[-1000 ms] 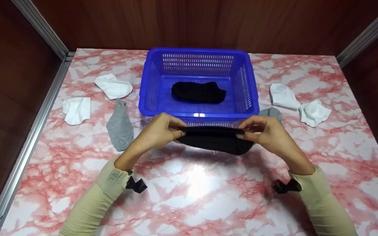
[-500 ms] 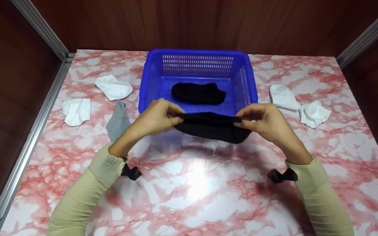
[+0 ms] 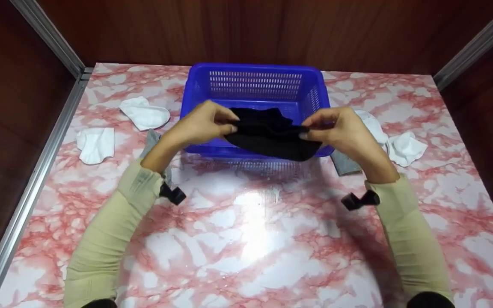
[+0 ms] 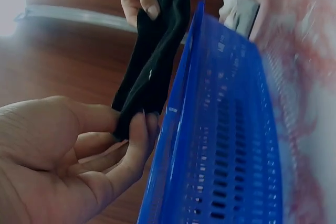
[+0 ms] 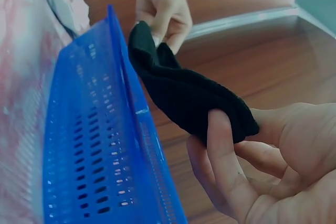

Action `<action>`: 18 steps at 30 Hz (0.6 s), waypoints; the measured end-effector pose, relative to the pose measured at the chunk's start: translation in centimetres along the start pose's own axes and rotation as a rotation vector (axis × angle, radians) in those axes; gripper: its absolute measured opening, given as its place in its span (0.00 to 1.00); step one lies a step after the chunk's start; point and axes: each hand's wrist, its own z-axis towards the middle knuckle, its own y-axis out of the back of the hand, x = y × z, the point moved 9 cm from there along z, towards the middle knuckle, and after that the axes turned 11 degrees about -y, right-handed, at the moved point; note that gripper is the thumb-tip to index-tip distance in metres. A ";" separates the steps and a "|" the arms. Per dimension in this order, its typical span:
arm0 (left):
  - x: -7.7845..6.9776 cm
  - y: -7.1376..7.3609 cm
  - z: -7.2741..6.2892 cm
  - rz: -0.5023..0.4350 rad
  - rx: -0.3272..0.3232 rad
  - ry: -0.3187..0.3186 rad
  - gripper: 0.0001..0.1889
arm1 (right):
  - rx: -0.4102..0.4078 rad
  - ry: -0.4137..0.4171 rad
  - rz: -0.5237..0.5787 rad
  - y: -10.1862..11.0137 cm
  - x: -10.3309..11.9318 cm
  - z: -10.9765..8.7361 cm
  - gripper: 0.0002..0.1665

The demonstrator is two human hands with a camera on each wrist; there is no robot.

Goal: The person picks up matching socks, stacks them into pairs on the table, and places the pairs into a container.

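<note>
A black sock (image 3: 272, 143) is stretched sideways between both hands, over the near rim of the blue plastic basket (image 3: 191, 92). My left hand (image 3: 197, 124) pinches one end between thumb and fingers; my right hand (image 3: 336, 126) pinches the other. In the left wrist view the folded sock (image 4: 152, 56) shows above the basket wall (image 4: 226, 129), the right hand at its far end. The right wrist view shows the same sock (image 5: 184, 93) with the thumb behind it and fingers in front. Another black sock (image 3: 263, 114) lies inside the basket, partly covered by the held one.
Two white socks (image 3: 144, 113) (image 3: 96, 145) lie left of the basket, and two more (image 3: 372, 124) (image 3: 407, 149) lie right. Grey socks (image 3: 151, 139) (image 3: 345, 164) lie partly behind the forearms. Wooden panels (image 3: 246, 32) border the marbled table (image 3: 229, 239).
Both hands have moved forward with the black sock, from in front of the basket to over its near rim. The sock in the basket has stayed put.
</note>
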 end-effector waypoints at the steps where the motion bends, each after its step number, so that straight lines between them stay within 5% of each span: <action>1: 0.1 0.3 0.3 -0.009 0.004 0.001 0.14 | 0.002 -0.007 0.009 0.0 0.2 0.4 0.10; 8: 0.7 1.9 2.0 -0.087 0.032 0.028 0.15 | 0.022 -0.041 0.023 0.2 1.3 2.8 0.11; 18: 2.0 3.2 4.4 -0.096 0.110 0.095 0.16 | 0.166 -0.162 0.079 -0.2 1.5 6.4 0.09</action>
